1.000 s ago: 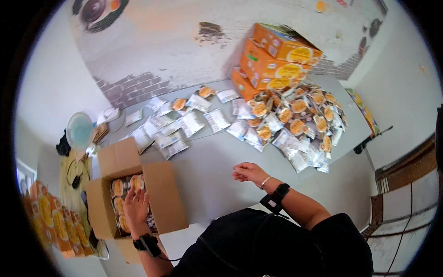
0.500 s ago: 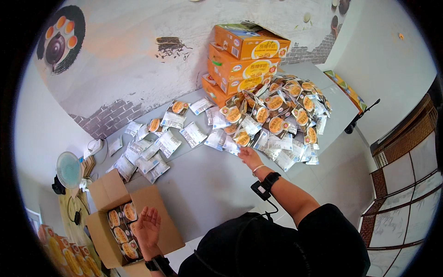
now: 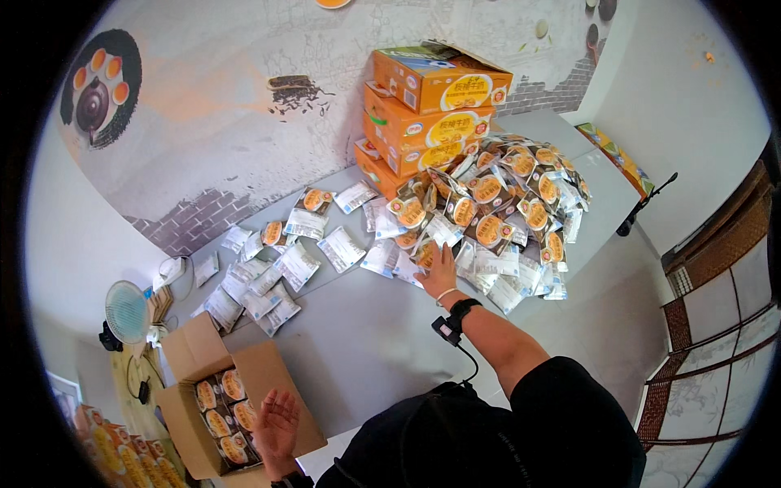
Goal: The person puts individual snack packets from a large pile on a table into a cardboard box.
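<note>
My right hand [image 3: 438, 275] is at the near edge of a big heap of snack packets [image 3: 490, 232], fingers spread against a brown packet with an orange bowl picture [image 3: 425, 254]. Nothing is visibly gripped in it. My left hand [image 3: 277, 427] hovers palm up beside the open cardboard box [image 3: 272, 366], with fingers stretched and nothing in them. Inside that box, brown packets [image 3: 218, 423] lie in rows with their orange pictures facing up. Loose packets, mostly showing white backs [image 3: 297, 266], lie scattered on the left of the grey table [image 3: 358, 333].
Orange cartons [image 3: 431, 126] are stacked against the wall behind the heap. A small round fan [image 3: 128, 311] stands at the far left, with cables near it. More orange packages [image 3: 122, 455] are at the lower left. A black stand [image 3: 647, 203] leans beyond the table's right end.
My right hand has reached farther forward onto the heap's near edge, its fingers now spread. My left hand stays open near the box. The whole view has shifted slightly.
</note>
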Demonstrator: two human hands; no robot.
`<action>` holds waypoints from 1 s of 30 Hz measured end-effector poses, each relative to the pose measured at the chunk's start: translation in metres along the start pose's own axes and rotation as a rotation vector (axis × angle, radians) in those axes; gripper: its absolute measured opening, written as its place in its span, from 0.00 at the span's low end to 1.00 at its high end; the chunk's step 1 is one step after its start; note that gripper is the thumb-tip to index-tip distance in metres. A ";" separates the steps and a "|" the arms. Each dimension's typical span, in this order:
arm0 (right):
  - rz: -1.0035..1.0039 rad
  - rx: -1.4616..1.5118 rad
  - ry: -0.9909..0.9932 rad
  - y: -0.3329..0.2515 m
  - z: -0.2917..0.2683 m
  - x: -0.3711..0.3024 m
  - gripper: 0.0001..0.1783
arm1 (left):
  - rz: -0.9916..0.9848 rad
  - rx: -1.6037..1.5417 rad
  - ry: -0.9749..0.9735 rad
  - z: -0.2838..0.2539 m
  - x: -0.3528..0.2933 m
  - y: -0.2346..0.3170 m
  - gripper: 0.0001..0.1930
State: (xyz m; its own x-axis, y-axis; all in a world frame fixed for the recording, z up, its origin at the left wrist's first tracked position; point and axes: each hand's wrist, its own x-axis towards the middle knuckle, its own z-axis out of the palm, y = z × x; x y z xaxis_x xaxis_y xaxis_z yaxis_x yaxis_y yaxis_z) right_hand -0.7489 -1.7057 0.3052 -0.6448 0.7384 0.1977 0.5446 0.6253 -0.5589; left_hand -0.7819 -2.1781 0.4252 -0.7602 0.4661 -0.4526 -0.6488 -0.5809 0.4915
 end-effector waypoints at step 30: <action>-0.069 -0.240 -0.148 0.000 0.000 0.003 0.48 | -0.013 0.009 0.077 0.009 -0.017 -0.020 0.16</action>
State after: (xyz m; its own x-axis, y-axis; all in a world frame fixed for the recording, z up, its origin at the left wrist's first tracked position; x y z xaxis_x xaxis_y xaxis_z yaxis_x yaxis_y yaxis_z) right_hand -0.7502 -1.7034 0.3057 -0.7464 0.6580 0.0996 0.5966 0.7279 -0.3381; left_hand -0.7557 -2.1682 0.4299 -0.7470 0.4209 -0.5145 -0.6592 -0.5692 0.4915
